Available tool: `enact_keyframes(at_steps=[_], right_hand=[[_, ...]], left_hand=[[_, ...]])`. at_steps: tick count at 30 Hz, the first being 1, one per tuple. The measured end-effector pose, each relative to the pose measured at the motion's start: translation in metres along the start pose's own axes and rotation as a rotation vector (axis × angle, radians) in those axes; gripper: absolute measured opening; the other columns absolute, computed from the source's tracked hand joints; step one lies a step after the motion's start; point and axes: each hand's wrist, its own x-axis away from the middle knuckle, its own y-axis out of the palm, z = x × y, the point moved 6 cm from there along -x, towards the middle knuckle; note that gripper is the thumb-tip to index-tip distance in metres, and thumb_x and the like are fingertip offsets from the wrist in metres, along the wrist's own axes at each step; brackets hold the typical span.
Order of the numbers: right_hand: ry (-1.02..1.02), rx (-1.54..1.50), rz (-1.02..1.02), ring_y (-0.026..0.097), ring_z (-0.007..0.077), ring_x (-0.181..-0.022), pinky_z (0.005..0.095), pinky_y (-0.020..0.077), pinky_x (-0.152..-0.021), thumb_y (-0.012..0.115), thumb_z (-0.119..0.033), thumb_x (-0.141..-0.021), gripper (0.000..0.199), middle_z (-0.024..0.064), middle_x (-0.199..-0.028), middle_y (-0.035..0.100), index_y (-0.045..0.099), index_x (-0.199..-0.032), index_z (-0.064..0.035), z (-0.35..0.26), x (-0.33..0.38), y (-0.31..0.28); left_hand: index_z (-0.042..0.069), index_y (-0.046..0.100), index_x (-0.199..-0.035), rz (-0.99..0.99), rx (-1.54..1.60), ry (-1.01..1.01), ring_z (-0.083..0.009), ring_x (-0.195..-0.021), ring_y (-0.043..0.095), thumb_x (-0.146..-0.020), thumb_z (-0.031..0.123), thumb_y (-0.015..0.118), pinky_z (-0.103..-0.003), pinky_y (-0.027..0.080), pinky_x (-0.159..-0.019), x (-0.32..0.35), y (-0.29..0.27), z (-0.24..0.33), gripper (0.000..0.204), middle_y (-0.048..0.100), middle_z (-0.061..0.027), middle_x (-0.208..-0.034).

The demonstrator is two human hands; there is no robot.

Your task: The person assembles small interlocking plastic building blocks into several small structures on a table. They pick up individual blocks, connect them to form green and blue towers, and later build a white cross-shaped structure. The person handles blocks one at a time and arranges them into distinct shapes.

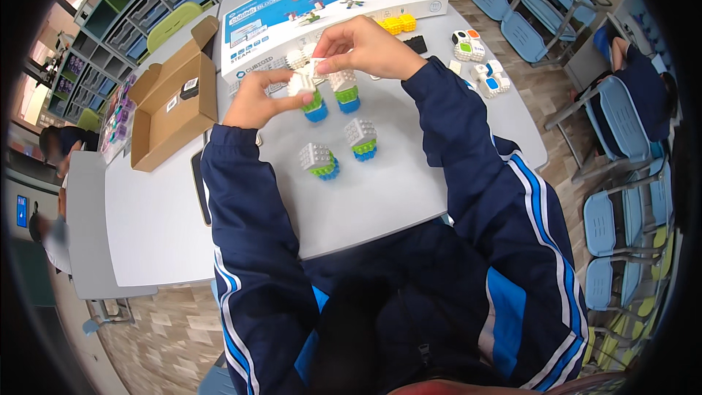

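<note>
Four-colour toy building blocks are not all alike here: several small stacks of white or grey, green and blue studded blocks stand on the table. My left hand is closed round the far left stack, its thumb beside the white top. My right hand pinches a small white block just above that top; whether the two touch, I cannot tell. Right beside it stands another stack. Nearer to me are two shorter stacks, one on the left and one on the right, both with grey studded tops.
A large picture box lies along the far side. Left of my hands is an open cardboard box, with a dark flat device nearby. Yellow blocks and white cube modules lie beyond my right hand. Blue chairs stand right.
</note>
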Motion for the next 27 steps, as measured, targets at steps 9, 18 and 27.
enact_keyframes(at_steps=[9,18,27], right_hand=[[-0.169,-0.294,0.083,0.066,0.0137,-0.089,0.0268,0.0531,-0.084,0.075,-0.011,-0.083,0.022,0.0071,-0.092,0.07,0.069,-0.1,0.0006,-0.039,0.002,-0.004],[-0.225,-0.167,0.157,0.063,0.013,-0.088,0.0268,0.0526,-0.081,0.074,-0.012,-0.083,0.02,0.0052,-0.092,0.066,0.066,-0.097,-0.0006,-0.051,0.005,0.004],[-0.128,-0.219,-0.01,0.056,0.0159,-0.108,0.0282,0.0445,-0.09,0.056,-0.001,-0.09,0.037,0.0092,-0.107,0.06,0.043,-0.125,-0.0058,-0.065,0.015,0.024]], left_hand=[[0.008,0.066,-0.107,0.281,-0.268,0.437,-0.0273,-0.102,0.059,-0.077,0.031,0.076,-0.047,0.024,-0.108,0.02,-0.032,0.068,0.038,0.068,-0.005,-0.098],[0.005,0.065,-0.101,0.356,-0.414,0.557,-0.0281,-0.09,0.055,-0.073,0.02,0.075,-0.043,0.03,-0.099,0.029,-0.031,0.094,0.034,0.061,-0.0074,-0.087],[0.004,0.066,-0.089,0.455,-0.358,0.725,-0.0283,-0.074,0.053,-0.058,0.01,0.071,-0.04,0.036,-0.089,0.036,-0.024,0.115,0.032,0.057,-0.006,-0.073]])
